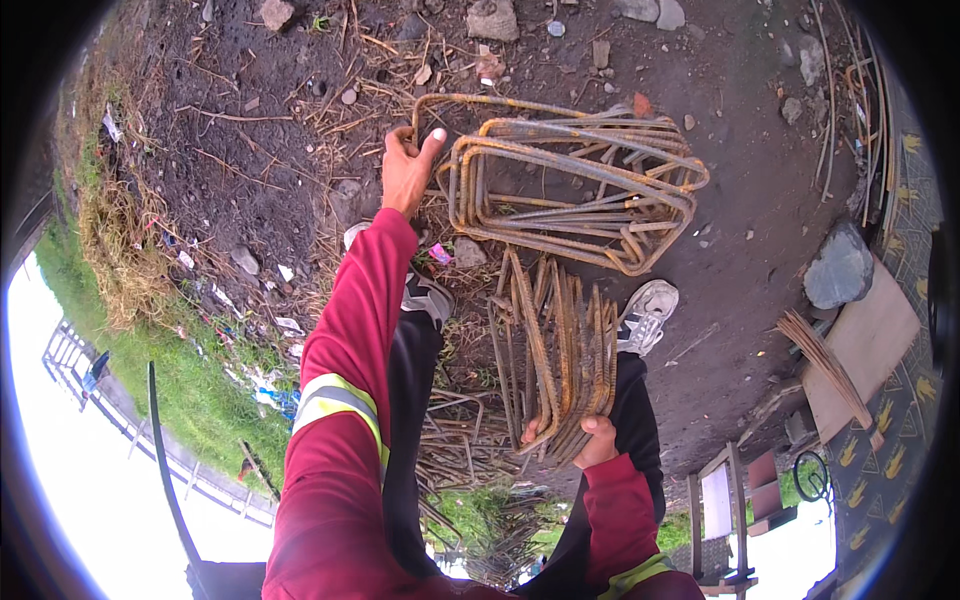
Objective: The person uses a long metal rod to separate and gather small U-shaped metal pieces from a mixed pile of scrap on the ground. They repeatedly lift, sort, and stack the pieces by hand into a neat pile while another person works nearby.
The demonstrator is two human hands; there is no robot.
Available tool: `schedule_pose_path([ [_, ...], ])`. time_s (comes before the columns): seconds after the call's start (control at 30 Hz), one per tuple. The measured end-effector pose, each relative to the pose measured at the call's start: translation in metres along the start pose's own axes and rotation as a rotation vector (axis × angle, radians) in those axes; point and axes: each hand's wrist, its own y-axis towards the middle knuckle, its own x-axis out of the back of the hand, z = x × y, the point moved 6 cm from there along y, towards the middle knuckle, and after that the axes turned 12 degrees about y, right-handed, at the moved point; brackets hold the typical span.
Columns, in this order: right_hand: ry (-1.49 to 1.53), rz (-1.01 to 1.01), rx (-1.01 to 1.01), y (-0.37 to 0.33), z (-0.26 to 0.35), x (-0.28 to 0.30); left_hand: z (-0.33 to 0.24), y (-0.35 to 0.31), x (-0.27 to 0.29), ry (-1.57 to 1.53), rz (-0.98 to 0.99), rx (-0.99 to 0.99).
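My left hand (404, 172) reaches far out, its fingers curled round the left end of a rusty rebar stirrup (520, 101). The stirrup rests over a stack of similar bent rectangular stirrups (575, 232) on the soil. Close to my body, my right hand (598, 441) grips a bundle of rusty rebar stirrups (565, 350) at its near end. The bundle lies between my legs and points away from me. Some fingers of the right hand are hidden behind the rods.
My shoes (648, 316) stand on either side of the bundle. More thin rods (450, 440) lie behind my legs. Stones (493, 18) and litter dot the dark soil. To the right are a grey rock (840, 265), a board (865, 345) and a patterned sheet (905, 400). Grass (180, 370) grows left.
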Motion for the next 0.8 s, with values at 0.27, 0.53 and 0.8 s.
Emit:
schedule_pose_path([
  [0.27,-0.020,0.057,0.041,-0.007,0.019,-0.018,-0.004,-0.010,0.000,0.197,-0.074,-0.066],
  [0.53,-0.072,0.299,0.178,-0.046,0.029,-0.037,0.013,-0.018,-0.013,-0.556,0.400,0.235],
  [0.8,-0.120,0.223,0.314,-0.074,0.034,-0.033,-0.020,-0.056,-0.021,-0.448,1.202,0.061],
])
